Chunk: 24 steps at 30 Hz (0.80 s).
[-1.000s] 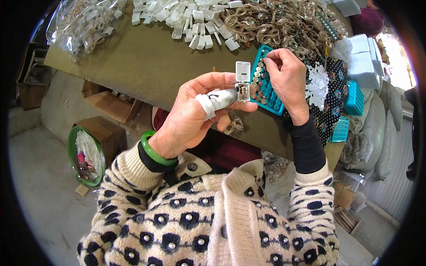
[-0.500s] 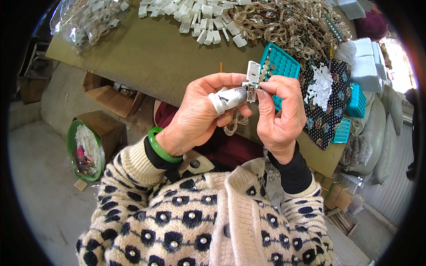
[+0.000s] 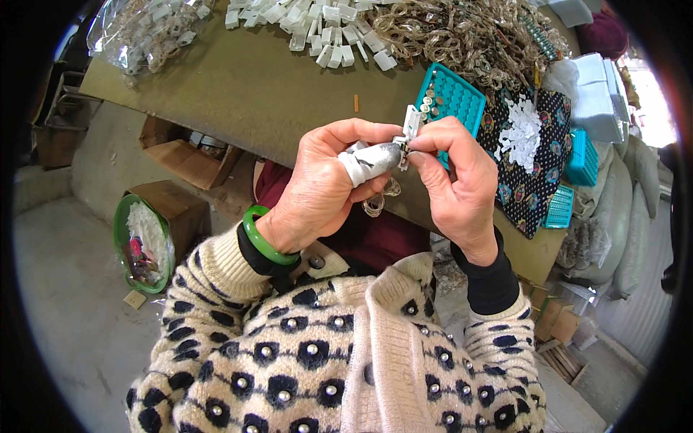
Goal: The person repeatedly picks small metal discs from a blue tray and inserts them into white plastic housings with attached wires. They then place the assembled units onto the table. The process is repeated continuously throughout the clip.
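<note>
— Across from the teal tray (image 3: 469, 108), the right hand (image 3: 462, 169) has come over to the small white case (image 3: 411, 123) in the left hand (image 3: 314, 177). The case has turned too: a second ago its raised lid faced up to view, and now it shows nearly edge-on.

— How does the left grip stand?

— Narrow, holding the case at the fingertips. A digit in white wrapping (image 3: 368, 162), greyed at its tip, presses at the case's left side.

— And the right grip?

— Narrow as well, thumb and forefinger drawn close at the right side of the case. I cannot tell whether a tiny piece sits between them; the fingertips hide it.

— Where exactly is the case?

— Held up near the near edge of the counter (image 3: 253, 101), just to the near left of the tray. Loops of clear wire (image 3: 374, 207) hang below the left hand.

— What does the tray hold?

— Round silvery pieces (image 3: 427, 101), along its left side.

— Anything around it?

— On the left, an orange strip (image 3: 356, 103). On the right, white flat pieces (image 3: 521, 133) on a dark patterned cloth (image 3: 530, 206). At the far side, a pile of white cases (image 3: 343, 43), with a heap of coiled wire (image 3: 462, 40) to its right.
</note>
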Motion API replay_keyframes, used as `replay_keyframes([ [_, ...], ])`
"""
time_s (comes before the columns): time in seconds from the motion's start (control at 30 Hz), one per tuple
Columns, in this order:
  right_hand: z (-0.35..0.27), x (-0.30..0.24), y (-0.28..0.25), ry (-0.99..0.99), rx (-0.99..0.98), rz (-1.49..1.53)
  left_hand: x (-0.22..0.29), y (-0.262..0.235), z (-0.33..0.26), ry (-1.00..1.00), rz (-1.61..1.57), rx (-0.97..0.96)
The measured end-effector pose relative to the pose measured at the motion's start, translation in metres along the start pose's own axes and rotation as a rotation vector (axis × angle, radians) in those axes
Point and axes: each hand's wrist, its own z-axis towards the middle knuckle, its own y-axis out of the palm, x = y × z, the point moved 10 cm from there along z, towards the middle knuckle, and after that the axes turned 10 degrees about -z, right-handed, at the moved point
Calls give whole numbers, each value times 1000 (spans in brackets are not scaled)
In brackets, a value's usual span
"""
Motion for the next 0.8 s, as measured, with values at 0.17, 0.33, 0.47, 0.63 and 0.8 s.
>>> replay_keyframes([
  [0.17, -28, 41, 32, 631, -28, 1047, 5, 16, -4, 29, 78, -108],
  [0.33, -32, 40, 39, 698, -40, 1176, 10, 23, -7, 143, 259, -124],
  [0.47, -26, 41, 32, 639, -32, 1032, 5, 19, -5, 82, 203, -136],
  [0.63, -19, 42, 10, 491, 104, 724, -6, 14, -4, -27, 8, -144],
  [0.8, -21, 33, -5, 370, 264, 473, -9, 10, -4, -75, -21, -139],
])
